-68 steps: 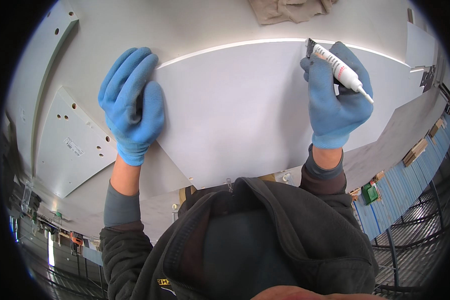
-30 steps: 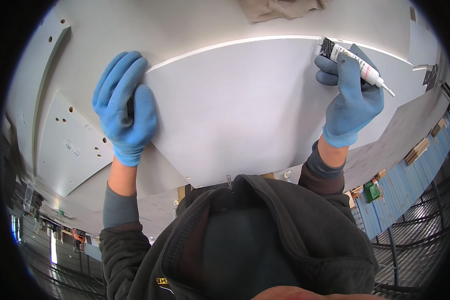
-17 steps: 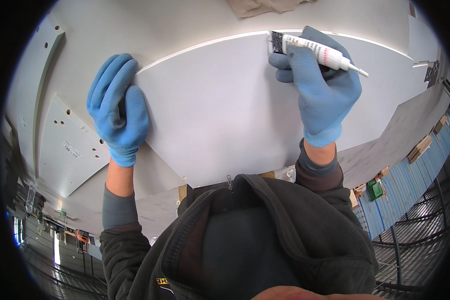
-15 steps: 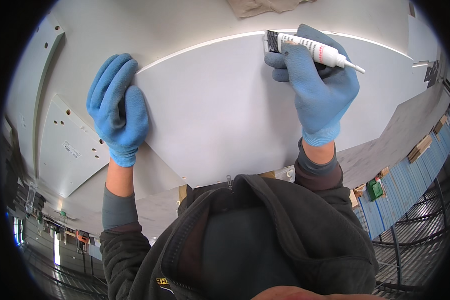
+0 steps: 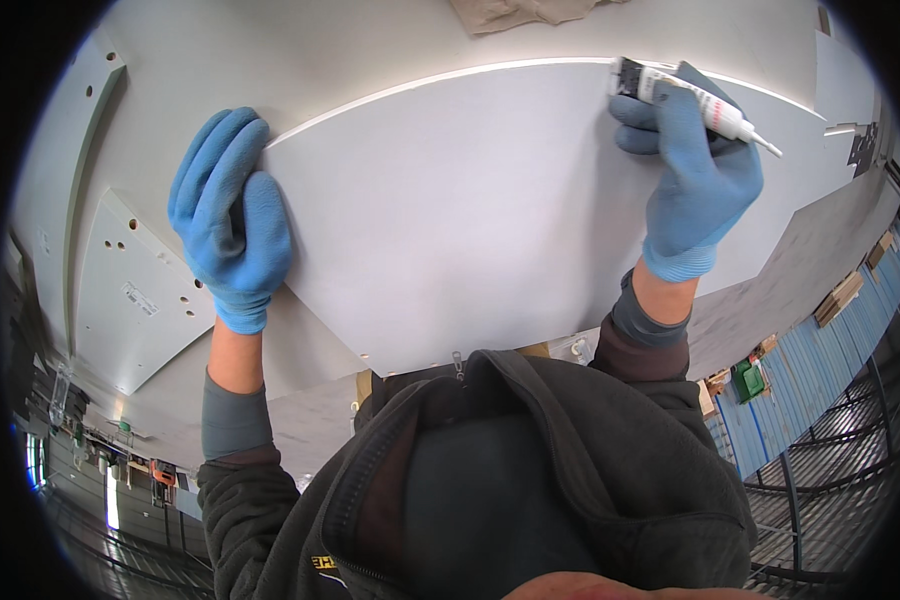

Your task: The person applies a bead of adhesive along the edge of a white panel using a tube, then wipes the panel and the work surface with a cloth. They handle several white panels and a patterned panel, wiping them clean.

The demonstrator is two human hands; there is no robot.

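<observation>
A pale grey panel with a white far edge lies flat in front of me. At its left end rests my left hand in a blue glove, thumb against the panel's side and fingers loosely extended with a gap from the thumb; it holds nothing that I can see. Over the panel's far right part, my right hand, gloved the same way, is closed round a white squeeze tube. The tube has a dark, flattened end and a thin nozzle pointing right and slightly down. Its printing is blurred by motion.
More white panels with drilled holes, one a triangular panel, lie to the left. Brown paper sits at the far edge. On the right stands a blue slatted bench with a green container and wooden blocks.
My right hand has moved to the right along the panel's far edge, carrying the tube with it. My left hand has hardly moved.
</observation>
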